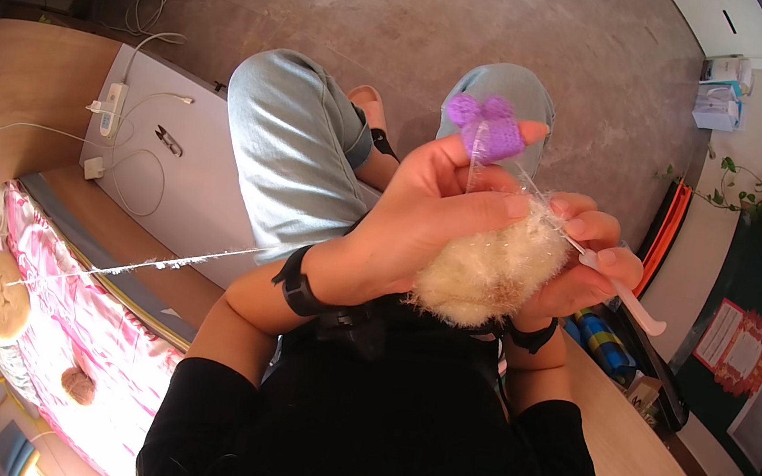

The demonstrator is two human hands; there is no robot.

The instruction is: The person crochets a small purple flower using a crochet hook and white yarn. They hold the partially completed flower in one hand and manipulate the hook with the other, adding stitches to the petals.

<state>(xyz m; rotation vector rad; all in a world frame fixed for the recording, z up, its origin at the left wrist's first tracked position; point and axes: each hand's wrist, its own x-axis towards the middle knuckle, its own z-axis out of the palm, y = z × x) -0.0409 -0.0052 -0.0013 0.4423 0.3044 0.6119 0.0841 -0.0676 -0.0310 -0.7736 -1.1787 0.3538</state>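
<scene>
My left hand (pixel 436 202) pinches the upper edge of a fluffy cream crocheted piece (pixel 484 273) between thumb and fingers. A purple knitted finger cover (pixel 492 133) sits around its raised index finger, with fuzzy yarn passing over it. In my right hand (pixel 596 252) is a crochet hook with a pale pink handle (pixel 635 308); its metal shaft points up and left to the piece's edge. Those fingertips also touch the edge. A strand of fuzzy white yarn (pixel 183 261) runs from the left side towards my left forearm. The hook's tip is hidden in the fuzz.
At left, thread snips (pixel 168 141), a power strip (pixel 111 110) and white cables lie on a pale panel. A round tan container (pixel 4 295) and a brown yarn ball (pixel 78 386) rest near pink fabric. A wooden surface (pixel 633 459) is at right.
</scene>
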